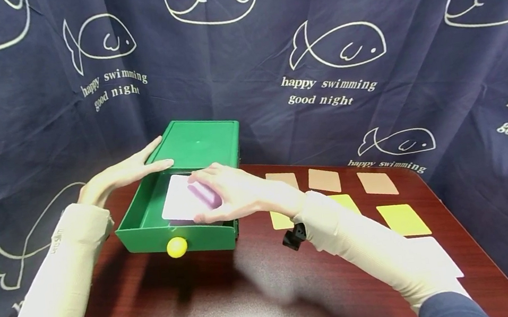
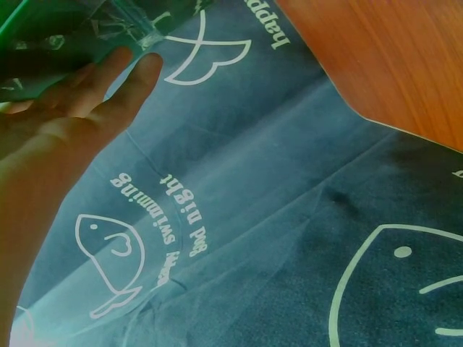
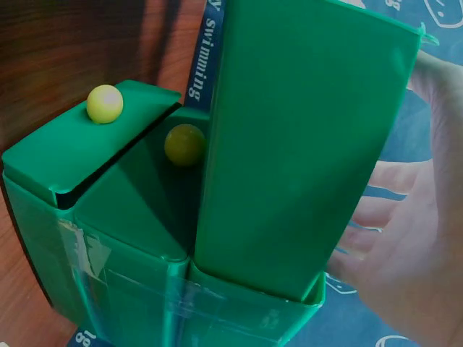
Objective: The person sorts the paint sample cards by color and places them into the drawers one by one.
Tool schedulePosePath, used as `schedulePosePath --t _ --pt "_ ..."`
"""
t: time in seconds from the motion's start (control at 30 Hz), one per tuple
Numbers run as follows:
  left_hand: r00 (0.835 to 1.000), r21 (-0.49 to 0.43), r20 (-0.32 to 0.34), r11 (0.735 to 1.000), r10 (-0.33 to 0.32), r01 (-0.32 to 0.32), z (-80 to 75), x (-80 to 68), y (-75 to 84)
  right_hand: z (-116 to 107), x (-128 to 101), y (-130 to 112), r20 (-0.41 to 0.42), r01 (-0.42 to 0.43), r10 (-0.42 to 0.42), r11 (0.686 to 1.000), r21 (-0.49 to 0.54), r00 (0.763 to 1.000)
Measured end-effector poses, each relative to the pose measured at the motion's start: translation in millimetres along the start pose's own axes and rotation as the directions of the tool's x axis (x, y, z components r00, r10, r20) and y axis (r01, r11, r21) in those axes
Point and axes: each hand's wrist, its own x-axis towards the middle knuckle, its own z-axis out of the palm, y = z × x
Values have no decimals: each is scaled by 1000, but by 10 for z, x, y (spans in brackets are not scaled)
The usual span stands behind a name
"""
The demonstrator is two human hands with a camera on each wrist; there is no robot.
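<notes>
A green drawer unit [image 1: 198, 140] stands on the table with its top drawer [image 1: 173, 237] pulled out. My left hand [image 1: 132, 166] rests on the unit's left edge, fingers and thumb spread; the left wrist view shows that hand [image 2: 94, 116] beside the green side. Inside the drawer, my right hand [image 1: 239, 190] pinches a purple card-like piece [image 1: 204, 193] between thumb and fingers. A pale white card [image 1: 180, 200] lies beside it, partly under the hand. From the right wrist, the right hand [image 3: 405, 217] reaches over the drawer's wall, its fingertips hidden.
Peach cards [image 1: 324, 180], yellow cards [image 1: 404, 220] and white paper [image 1: 436, 257] lie in rows to the right on the brown table [image 1: 329, 288]. The lower drawers have yellow knobs [image 3: 105, 104]. A dark fish-print curtain [image 1: 232, 65] hangs behind.
</notes>
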Motion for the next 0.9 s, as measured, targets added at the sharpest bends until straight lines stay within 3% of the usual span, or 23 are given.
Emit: schedulePosePath --t 0.27,0.57,0.67,0.77,0.9 --pt "1000 39 4 999 -16 16 -10 -3 -39 -95 -333 14 -60 -90 96 991 97 994" --pt "1000 15 11 1000 -19 19 -14 -27 -53 -53 -1185 295 -248 -198 229 970 144 941" --pt "1000 5 12 1000 -22 22 -6 -26 -53 -45 -1530 431 -279 -290 320 946 143 906" --pt "1000 28 7 999 -23 23 -2 -28 -49 -32 -1881 596 -328 -392 409 912 120 852" --pt "1000 54 1 998 -15 15 0 -36 -43 12 -2329 832 -412 -475 457 878 66 788"
